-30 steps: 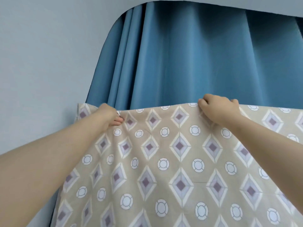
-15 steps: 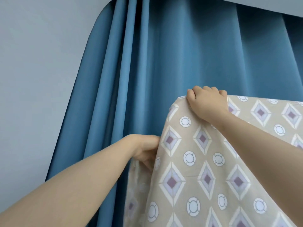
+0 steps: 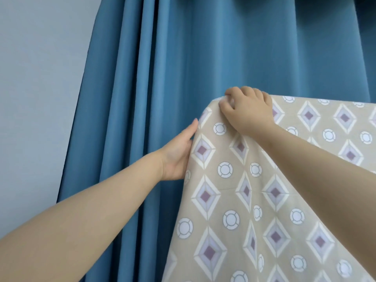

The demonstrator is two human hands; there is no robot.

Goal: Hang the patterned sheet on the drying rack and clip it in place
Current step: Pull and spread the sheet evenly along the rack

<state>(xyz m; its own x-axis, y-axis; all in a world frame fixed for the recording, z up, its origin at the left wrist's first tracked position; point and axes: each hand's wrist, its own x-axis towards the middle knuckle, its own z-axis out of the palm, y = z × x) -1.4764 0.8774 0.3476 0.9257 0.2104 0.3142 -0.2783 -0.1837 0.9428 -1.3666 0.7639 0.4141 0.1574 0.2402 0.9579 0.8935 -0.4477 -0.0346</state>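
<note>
Blue curtain (image 3: 203,58) backs the work. Your patterned sheet (image 3: 254,190) drapes from its top edge, over the presumably hidden rack. Right hand (image 3: 247,109) clamps that corner to anchor it; left hand (image 3: 179,153), fingers straight, steadies the side edge. 0 clips visible.

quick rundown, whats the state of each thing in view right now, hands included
patterned sheet: draped over a hidden top edge, hanging down, no clip visible
right hand: fingers curled, gripping the sheet's top corner
left hand: at the sheet's left edge, fingers hidden behind it
blue curtain: drawn, hanging in folds
</note>
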